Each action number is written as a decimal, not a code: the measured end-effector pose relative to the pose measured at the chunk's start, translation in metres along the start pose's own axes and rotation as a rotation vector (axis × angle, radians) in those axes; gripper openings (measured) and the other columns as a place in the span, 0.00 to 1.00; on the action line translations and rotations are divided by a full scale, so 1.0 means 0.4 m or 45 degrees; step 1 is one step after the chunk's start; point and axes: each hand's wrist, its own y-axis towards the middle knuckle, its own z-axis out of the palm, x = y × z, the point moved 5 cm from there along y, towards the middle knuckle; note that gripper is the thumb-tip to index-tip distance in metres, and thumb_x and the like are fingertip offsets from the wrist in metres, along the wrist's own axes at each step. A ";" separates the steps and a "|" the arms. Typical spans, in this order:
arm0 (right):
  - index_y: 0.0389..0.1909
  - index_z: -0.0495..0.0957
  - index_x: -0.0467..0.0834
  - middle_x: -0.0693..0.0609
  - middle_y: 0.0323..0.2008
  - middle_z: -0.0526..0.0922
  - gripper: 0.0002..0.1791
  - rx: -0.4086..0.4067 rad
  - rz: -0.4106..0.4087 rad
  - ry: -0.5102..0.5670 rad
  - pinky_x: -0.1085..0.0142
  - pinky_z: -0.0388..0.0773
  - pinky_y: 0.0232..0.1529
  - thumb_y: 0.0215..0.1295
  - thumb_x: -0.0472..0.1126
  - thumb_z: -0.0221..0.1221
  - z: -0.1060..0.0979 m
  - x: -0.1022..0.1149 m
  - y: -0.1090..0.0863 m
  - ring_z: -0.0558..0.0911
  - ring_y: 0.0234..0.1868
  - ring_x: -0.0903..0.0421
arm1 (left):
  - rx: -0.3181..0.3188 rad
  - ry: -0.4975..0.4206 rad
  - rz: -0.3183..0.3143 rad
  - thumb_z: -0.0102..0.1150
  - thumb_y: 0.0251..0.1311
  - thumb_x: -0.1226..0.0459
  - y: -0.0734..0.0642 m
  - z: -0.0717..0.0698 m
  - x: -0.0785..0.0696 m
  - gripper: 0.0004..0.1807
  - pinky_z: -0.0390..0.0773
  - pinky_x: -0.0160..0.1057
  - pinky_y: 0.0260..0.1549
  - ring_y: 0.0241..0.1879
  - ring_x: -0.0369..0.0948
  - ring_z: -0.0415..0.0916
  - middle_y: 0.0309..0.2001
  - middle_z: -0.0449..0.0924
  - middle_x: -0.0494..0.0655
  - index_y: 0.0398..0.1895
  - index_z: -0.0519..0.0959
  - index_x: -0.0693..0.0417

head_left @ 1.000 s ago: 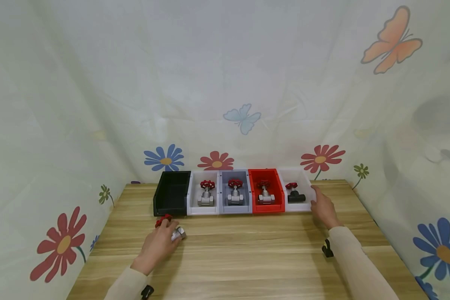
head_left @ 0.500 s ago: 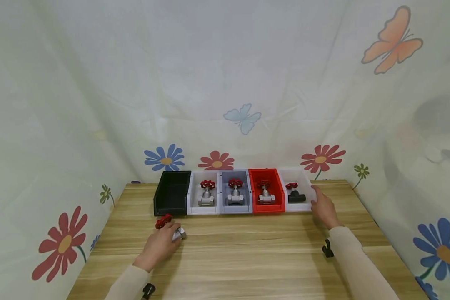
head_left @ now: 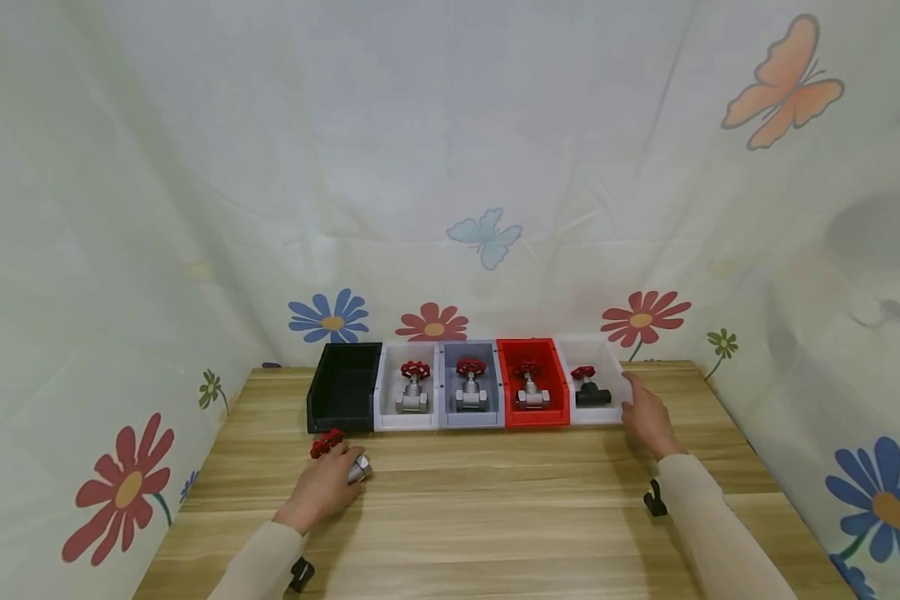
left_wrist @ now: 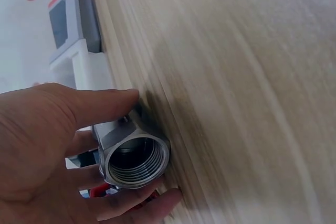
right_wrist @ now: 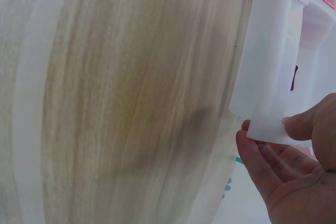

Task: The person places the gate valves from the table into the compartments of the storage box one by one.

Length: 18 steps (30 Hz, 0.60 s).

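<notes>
My left hand [head_left: 322, 487] grips a silver gate valve [head_left: 359, 470] just in front of the black bin [head_left: 341, 422]. Its red handwheel [head_left: 327, 442] points toward that bin, beyond the fingers. In the left wrist view, the thumb and fingers wrap the metal body [left_wrist: 113, 139], and its threaded end faces the camera. At the row's other end, my right hand [head_left: 648, 418] pinches the side wall of the rightmost white bin [right_wrist: 275, 77], thumb inside and fingers outside. A dark valve with a red wheel [head_left: 592, 393] lies in this bin.
Between the end bins stand another white bin [head_left: 383, 414], a grey bin [head_left: 472, 419] and a red bin [head_left: 537, 418], each holding a silver valve with a red wheel. The row sits toward the back of the wooden table [head_left: 487, 508], before a flowered curtain [head_left: 390, 167].
My left hand has shifted slightly on the valve, baring more of the red handwheel, and its wrist has moved a little to the right. My right hand stays on the white bin.
</notes>
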 end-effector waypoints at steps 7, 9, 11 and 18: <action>0.71 0.56 0.36 0.24 0.57 0.73 0.31 -0.023 -0.027 -0.010 0.38 0.73 0.53 0.67 0.31 0.50 0.001 -0.004 0.001 0.77 0.53 0.28 | -0.041 0.013 -0.015 0.72 0.46 0.62 0.004 0.000 -0.005 0.26 0.78 0.59 0.42 0.45 0.57 0.79 0.52 0.77 0.62 0.51 0.78 0.63; 0.71 0.56 0.36 0.24 0.57 0.74 0.31 -0.028 -0.028 -0.009 0.38 0.73 0.52 0.66 0.31 0.50 0.000 -0.004 0.001 0.77 0.53 0.28 | -0.064 0.016 -0.019 0.72 0.45 0.63 0.005 0.001 -0.008 0.25 0.78 0.57 0.40 0.43 0.56 0.79 0.51 0.78 0.62 0.48 0.79 0.63; 0.71 0.56 0.36 0.24 0.57 0.74 0.31 -0.030 -0.026 -0.008 0.38 0.73 0.52 0.67 0.31 0.50 0.000 -0.004 0.002 0.77 0.53 0.29 | -0.082 0.021 -0.022 0.72 0.44 0.63 0.005 0.001 -0.011 0.22 0.78 0.56 0.39 0.41 0.55 0.79 0.49 0.78 0.60 0.45 0.80 0.63; 0.71 0.57 0.35 0.24 0.57 0.74 0.31 -0.035 -0.046 0.015 0.38 0.74 0.52 0.66 0.30 0.50 0.001 -0.002 0.000 0.78 0.52 0.29 | -0.074 0.000 -0.051 0.69 0.42 0.68 0.001 -0.007 -0.016 0.19 0.80 0.54 0.39 0.39 0.51 0.80 0.47 0.79 0.58 0.42 0.80 0.64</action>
